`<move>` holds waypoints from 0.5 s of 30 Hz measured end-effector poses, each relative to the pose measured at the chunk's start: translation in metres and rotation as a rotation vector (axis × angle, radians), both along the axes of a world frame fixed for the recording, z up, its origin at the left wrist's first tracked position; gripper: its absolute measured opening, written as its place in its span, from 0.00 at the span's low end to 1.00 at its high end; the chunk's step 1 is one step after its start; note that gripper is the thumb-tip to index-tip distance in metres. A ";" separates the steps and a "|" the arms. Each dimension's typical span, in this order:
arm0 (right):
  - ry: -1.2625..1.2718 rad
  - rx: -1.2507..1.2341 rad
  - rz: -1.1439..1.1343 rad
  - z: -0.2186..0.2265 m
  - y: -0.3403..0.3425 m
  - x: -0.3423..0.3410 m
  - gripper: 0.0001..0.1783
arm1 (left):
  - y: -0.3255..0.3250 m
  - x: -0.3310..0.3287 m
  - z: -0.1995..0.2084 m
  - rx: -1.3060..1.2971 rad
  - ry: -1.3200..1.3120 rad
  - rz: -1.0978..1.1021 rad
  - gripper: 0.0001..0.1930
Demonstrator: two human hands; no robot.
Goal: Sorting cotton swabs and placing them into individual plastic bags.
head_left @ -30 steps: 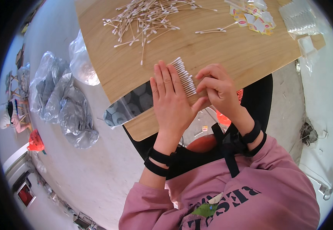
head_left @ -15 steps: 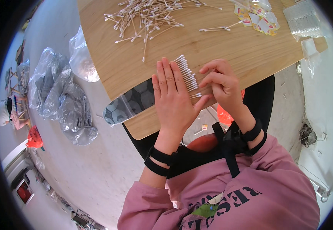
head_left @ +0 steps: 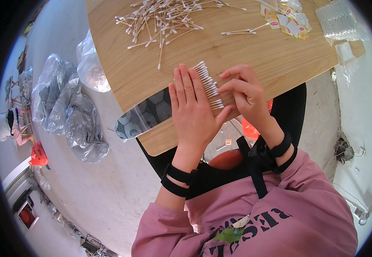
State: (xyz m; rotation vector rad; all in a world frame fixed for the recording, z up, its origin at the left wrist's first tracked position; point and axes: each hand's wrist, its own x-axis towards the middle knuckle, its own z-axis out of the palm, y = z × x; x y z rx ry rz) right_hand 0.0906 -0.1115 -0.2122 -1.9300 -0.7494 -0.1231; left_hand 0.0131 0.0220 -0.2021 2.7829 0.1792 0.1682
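My left hand lies flat, fingers stretched out, over a row of cotton swabs. Their white tips stick out past its right side in a slanting line, with a small gap near the lower end. The swabs' other ends are hidden under the palm. Just right of the tips, my right hand hovers with bent fingers and the thumb apart, nothing visible in it. A grey hexagon-patterned pouch extends from under my left hand to the table's near left edge.
A loose heap of cotton swabs covers the far left of the wooden table. A few swabs lie beside yellow-and-white labels. Clear plastic packaging rests at the far right. Crumpled plastic bags are on the floor.
My right hand has shifted slightly left, closer to the swab tips. More tips now show below the gap at the near end of the row. My left hand stays in place.
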 end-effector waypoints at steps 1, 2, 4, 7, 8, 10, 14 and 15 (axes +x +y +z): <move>0.000 0.000 0.000 0.001 0.000 0.000 0.10 | 0.000 0.000 0.000 0.001 0.000 0.001 0.53; -0.001 -0.015 0.006 0.002 0.001 0.000 0.10 | 0.000 0.000 -0.001 0.001 0.001 0.000 0.53; -0.003 -0.029 0.012 0.003 0.001 0.000 0.10 | 0.000 0.000 -0.002 0.005 -0.013 0.003 0.54; -0.015 -0.054 0.031 0.003 0.000 0.000 0.11 | 0.000 0.001 -0.002 0.008 -0.017 0.004 0.54; -0.024 -0.065 0.044 0.002 -0.001 0.001 0.11 | 0.000 0.001 -0.002 0.008 -0.017 0.004 0.54; -0.035 -0.074 0.057 0.000 -0.001 0.001 0.12 | 0.000 0.000 -0.002 0.003 -0.013 0.005 0.54; -0.042 -0.034 0.003 0.000 0.001 0.002 0.12 | 0.001 0.000 -0.001 -0.009 -0.008 0.004 0.52; -0.061 -0.051 0.004 0.000 0.001 0.002 0.12 | 0.001 0.000 -0.002 -0.009 -0.010 0.005 0.52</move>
